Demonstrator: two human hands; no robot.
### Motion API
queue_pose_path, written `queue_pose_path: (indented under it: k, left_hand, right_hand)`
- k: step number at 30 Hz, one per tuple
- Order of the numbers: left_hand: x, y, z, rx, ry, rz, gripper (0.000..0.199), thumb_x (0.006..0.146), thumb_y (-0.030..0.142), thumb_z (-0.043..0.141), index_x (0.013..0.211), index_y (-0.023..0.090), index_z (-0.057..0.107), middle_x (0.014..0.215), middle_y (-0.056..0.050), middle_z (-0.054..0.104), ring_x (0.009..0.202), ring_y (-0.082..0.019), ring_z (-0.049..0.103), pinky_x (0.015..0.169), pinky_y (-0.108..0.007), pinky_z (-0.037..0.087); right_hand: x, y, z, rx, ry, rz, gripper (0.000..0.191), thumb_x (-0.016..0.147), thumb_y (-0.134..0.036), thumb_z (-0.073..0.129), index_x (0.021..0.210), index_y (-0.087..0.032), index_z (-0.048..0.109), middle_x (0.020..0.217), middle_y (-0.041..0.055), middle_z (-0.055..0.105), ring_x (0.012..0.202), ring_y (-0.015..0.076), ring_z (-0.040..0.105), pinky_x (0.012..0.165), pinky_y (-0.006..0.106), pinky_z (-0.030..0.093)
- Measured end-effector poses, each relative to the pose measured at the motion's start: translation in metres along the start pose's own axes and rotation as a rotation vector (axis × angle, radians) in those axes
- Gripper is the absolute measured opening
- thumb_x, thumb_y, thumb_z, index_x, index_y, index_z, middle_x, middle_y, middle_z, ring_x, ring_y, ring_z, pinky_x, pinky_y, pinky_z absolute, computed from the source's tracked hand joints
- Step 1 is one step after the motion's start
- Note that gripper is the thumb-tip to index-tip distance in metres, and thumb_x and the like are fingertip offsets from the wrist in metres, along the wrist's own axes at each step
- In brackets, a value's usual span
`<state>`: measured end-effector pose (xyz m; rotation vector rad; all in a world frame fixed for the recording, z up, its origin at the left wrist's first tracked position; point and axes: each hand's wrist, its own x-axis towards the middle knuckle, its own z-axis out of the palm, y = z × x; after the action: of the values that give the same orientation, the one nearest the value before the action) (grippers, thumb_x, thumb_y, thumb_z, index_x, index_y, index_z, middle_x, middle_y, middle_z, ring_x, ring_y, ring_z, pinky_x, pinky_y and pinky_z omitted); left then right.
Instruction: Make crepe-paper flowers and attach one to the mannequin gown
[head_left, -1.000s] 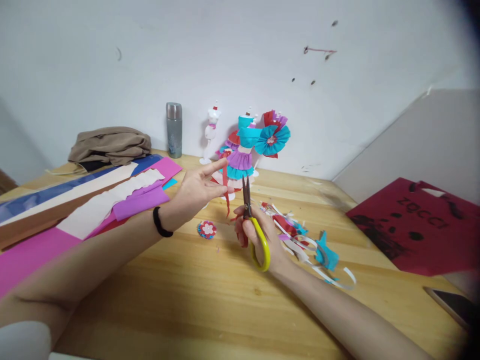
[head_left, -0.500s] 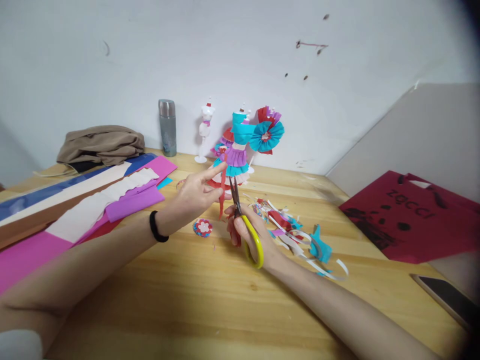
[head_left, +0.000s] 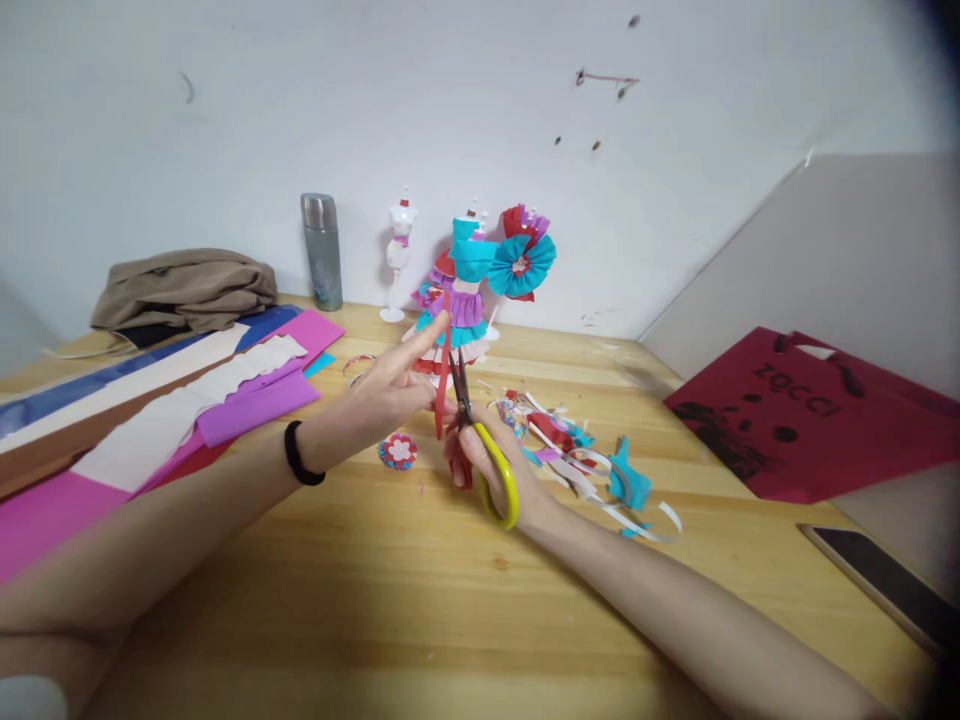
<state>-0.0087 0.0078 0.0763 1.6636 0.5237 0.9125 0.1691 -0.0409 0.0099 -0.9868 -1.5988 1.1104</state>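
At 12 o'clock from the person, mid-table: narrow red strip (head_left: 442, 385), upright at the fingertips, roughly 3 o'clock of the left hand (head_left: 394, 390) and 10 o'clock of the right hand (head_left: 499, 460). Left hand grips the strip, index finger extended (exact pinch hard to make out). Right hand is closed round yellow-handled scissors (head_left: 507, 497), blades parted, tips pointing to about 12, just beside the strip's right edge; contact cannot be told. Red-and-white flower rosette (head_left: 398, 451) lies at 6 from the left hand; cut scraps (head_left: 574, 455) at 3 from the right. Beyond the strip, near 12, a dress form in tiered ruffles (head_left: 471, 262). Against one second ago: scissors have closed in on the strip, formerly well apart from it; blades, then nearly together, are spread wider.
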Motion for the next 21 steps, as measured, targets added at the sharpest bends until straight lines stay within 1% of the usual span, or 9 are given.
queue_pose_path:
  k: [2, 3, 8, 11, 14, 16, 18, 19, 21]
  left_hand:
    - [0.000, -0.003, -0.001, 0.005, -0.020, -0.059, 0.089, 0.083, 0.009, 0.053, 0.162, 0.014, 0.011, 0.079, -0.004, 0.073, 0.072, -0.019, 0.070, 0.069, -0.030, 0.056]
    - [0.000, -0.004, -0.001, 0.014, -0.023, -0.055, 0.089, 0.083, 0.009, 0.053, 0.162, 0.014, 0.012, 0.078, -0.004, 0.072, 0.070, -0.018, 0.069, 0.066, -0.029, 0.055]
    - [0.001, -0.012, -0.001, 0.054, -0.042, 0.039, 0.087, 0.083, 0.007, 0.053, 0.161, 0.015, 0.016, 0.077, -0.004, 0.070, 0.060, -0.014, 0.062, 0.055, -0.022, 0.050]
    - [0.002, -0.016, 0.000, 0.084, -0.021, 0.067, 0.086, 0.082, 0.007, 0.054, 0.161, 0.017, 0.019, 0.071, -0.001, 0.066, 0.054, -0.011, 0.057, 0.048, -0.018, 0.044]
    - [0.002, -0.018, 0.002, 0.127, -0.001, 0.054, 0.087, 0.082, 0.006, 0.054, 0.161, 0.016, 0.018, 0.058, 0.005, 0.057, 0.045, -0.007, 0.048, 0.040, -0.015, 0.034]
    - [0.002, -0.016, 0.003, 0.166, 0.013, 0.025, 0.088, 0.081, 0.004, 0.053, 0.161, 0.014, 0.017, 0.049, 0.010, 0.045, 0.039, -0.005, 0.037, 0.037, -0.014, 0.026]
    - [0.001, -0.014, 0.005, 0.202, 0.033, 0.001, 0.088, 0.080, 0.002, 0.052, 0.160, 0.012, 0.017, 0.045, 0.013, 0.035, 0.037, -0.004, 0.028, 0.036, -0.015, 0.020]
    - [0.001, -0.012, 0.006, 0.213, 0.044, -0.003, 0.087, 0.081, 0.001, 0.052, 0.160, 0.011, 0.017, 0.045, 0.014, 0.034, 0.037, -0.003, 0.026, 0.036, -0.015, 0.019]
    - [0.000, -0.010, 0.008, 0.207, 0.053, 0.024, 0.086, 0.082, 0.002, 0.051, 0.160, 0.011, 0.018, 0.045, 0.013, 0.037, 0.037, -0.003, 0.027, 0.037, -0.015, 0.020]
  right_hand:
    - [0.000, 0.002, 0.000, 0.005, -0.003, -0.007, 0.043, 0.088, -0.062, 0.056, 0.101, -0.021, 0.054, 0.074, -0.0029, 0.053, 0.047, 0.0101, 0.053, 0.043, 0.025, 0.040]
    - [0.000, 0.002, 0.000, 0.009, -0.001, -0.011, 0.043, 0.088, -0.063, 0.055, 0.100, -0.022, 0.053, 0.073, -0.0031, 0.053, 0.046, 0.0101, 0.053, 0.043, 0.025, 0.040]
    - [-0.001, 0.006, 0.002, 0.033, -0.020, -0.022, 0.045, 0.090, -0.065, 0.051, 0.101, -0.021, 0.053, 0.071, -0.0037, 0.054, 0.047, 0.0097, 0.053, 0.042, 0.023, 0.039]
    - [-0.003, 0.010, 0.003, 0.016, -0.023, -0.027, 0.047, 0.092, -0.067, 0.047, 0.100, -0.022, 0.052, 0.070, -0.0038, 0.053, 0.048, 0.0098, 0.054, 0.044, 0.022, 0.040]
    - [-0.004, 0.013, 0.005, 0.021, -0.019, -0.032, 0.048, 0.091, -0.069, 0.047, 0.099, -0.021, 0.051, 0.070, -0.0039, 0.053, 0.048, 0.0096, 0.054, 0.045, 0.023, 0.040]
    - [-0.004, 0.012, 0.006, 0.045, -0.016, -0.035, 0.048, 0.091, -0.069, 0.048, 0.096, -0.021, 0.051, 0.069, -0.0041, 0.052, 0.048, 0.0094, 0.053, 0.045, 0.023, 0.040]
    - [-0.004, 0.011, 0.007, 0.066, -0.011, -0.035, 0.048, 0.091, -0.069, 0.048, 0.094, -0.021, 0.051, 0.067, -0.0045, 0.052, 0.047, 0.0093, 0.052, 0.045, 0.023, 0.040]
    - [-0.004, 0.010, 0.008, 0.073, -0.008, -0.036, 0.048, 0.091, -0.069, 0.049, 0.094, -0.021, 0.051, 0.066, -0.0049, 0.051, 0.047, 0.0093, 0.052, 0.045, 0.023, 0.039]
    - [-0.003, 0.009, 0.011, 0.084, 0.001, -0.038, 0.049, 0.090, -0.069, 0.049, 0.094, -0.021, 0.050, 0.063, -0.0055, 0.050, 0.047, 0.0096, 0.051, 0.045, 0.023, 0.039]
